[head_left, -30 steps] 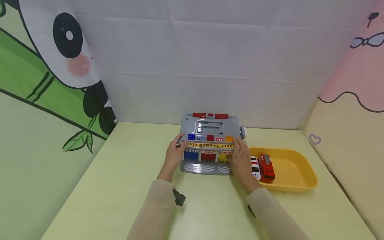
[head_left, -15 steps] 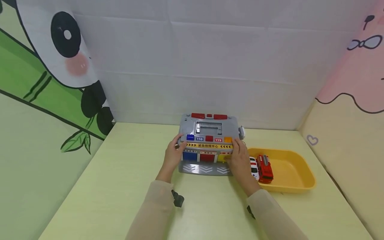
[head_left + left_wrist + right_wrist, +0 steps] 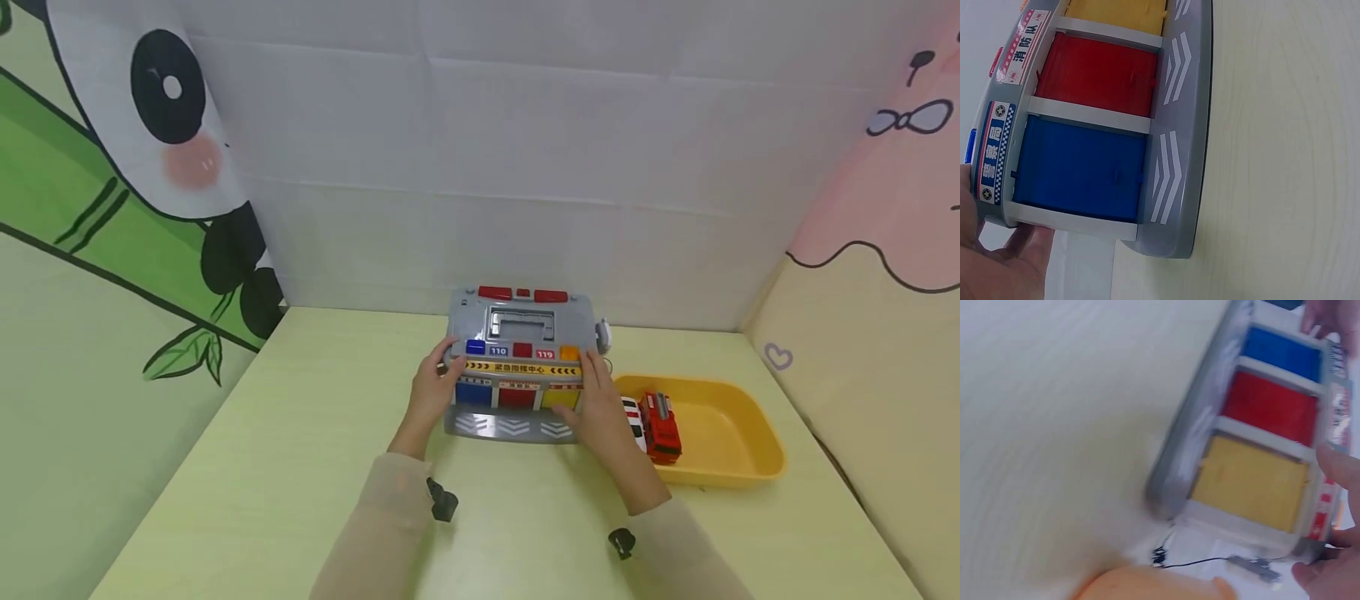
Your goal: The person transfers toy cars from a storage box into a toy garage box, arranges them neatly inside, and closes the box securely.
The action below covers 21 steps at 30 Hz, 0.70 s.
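A grey toy rescue garage (image 3: 465, 317) with a carry handle on top stands on the table. Its blue door (image 3: 1082, 169), red door (image 3: 1100, 75) and yellow door (image 3: 1250, 481) all look lowered over their bays. My left hand (image 3: 431, 392) grips the garage's left end, thumb in front; in the left wrist view its fingers partly go out of sight behind the end. At the right end lies my right hand (image 3: 600, 417), fingers extended along the upper corner and thumb spread in front of the yellow door. The right wrist view is blurred, so thumb contact is unclear.
Right of the garage sits a yellow tray (image 3: 738, 479) holding a red toy fire truck (image 3: 662, 429) and a white toy car (image 3: 633, 421), partly hidden by my right hand. A white wall sheet (image 3: 525, 233) rises behind the table (image 3: 337, 400).
My right thumb has come away from the yellow door's right side and now spreads lower across its front, as the right wrist turns. The left hand and garage look nearly still.
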### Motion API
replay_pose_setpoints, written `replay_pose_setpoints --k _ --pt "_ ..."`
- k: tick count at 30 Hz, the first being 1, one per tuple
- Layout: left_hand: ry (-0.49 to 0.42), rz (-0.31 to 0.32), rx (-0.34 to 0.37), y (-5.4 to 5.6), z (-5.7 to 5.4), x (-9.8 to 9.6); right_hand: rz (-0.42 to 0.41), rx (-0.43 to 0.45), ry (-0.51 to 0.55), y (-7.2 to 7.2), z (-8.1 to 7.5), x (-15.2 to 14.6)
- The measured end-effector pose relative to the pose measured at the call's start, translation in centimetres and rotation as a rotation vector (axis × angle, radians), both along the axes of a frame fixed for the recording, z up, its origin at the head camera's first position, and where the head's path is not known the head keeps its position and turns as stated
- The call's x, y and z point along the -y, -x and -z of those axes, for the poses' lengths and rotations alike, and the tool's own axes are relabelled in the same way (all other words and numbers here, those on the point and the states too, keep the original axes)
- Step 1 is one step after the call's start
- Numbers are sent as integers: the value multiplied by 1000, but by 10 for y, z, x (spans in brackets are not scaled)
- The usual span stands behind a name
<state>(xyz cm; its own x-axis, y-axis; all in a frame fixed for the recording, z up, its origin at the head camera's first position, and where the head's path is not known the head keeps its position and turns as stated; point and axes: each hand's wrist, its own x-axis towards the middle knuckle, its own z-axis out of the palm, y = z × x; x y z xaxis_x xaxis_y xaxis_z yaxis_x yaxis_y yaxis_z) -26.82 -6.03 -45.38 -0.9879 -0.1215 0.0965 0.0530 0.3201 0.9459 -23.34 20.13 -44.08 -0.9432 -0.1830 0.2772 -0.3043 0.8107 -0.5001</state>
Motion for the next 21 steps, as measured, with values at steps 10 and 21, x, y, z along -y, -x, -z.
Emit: replay_pose_setpoints --k 10,21 --pt "10 -5 -5 3 2 -2 -39 -85 -7 2 -19 14" --pt "-2 -6 17 1 2 -1 -123 -128 -81 17 -23 24"
